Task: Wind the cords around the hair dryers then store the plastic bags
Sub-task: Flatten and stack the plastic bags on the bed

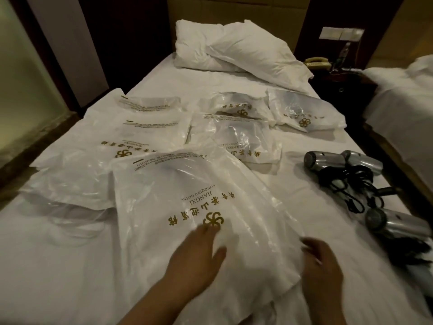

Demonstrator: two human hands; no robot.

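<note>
Several clear plastic bags with gold hotel print lie spread over the white bed. The nearest bag (187, 202) lies in front of me. My left hand (199, 256) rests flat on its lower part with fingers straight. My right hand (321, 261) touches the bag's right edge, its fingers slightly bent and blurred. Other bags lie at the left (131, 137), the middle (236, 139) and the far right (302, 111). Two silver hair dryers (339, 160) with black cords wound on them lie side by side at the right. A third dryer (396, 226) lies nearer the bed's right edge.
Two white pillows (234, 50) lie at the head of the bed. A dark nightstand (344, 85) with a telephone (318, 63) stands to the right, and a second bed (403, 99) beyond it. A frosted glass wall (25, 95) runs along the left.
</note>
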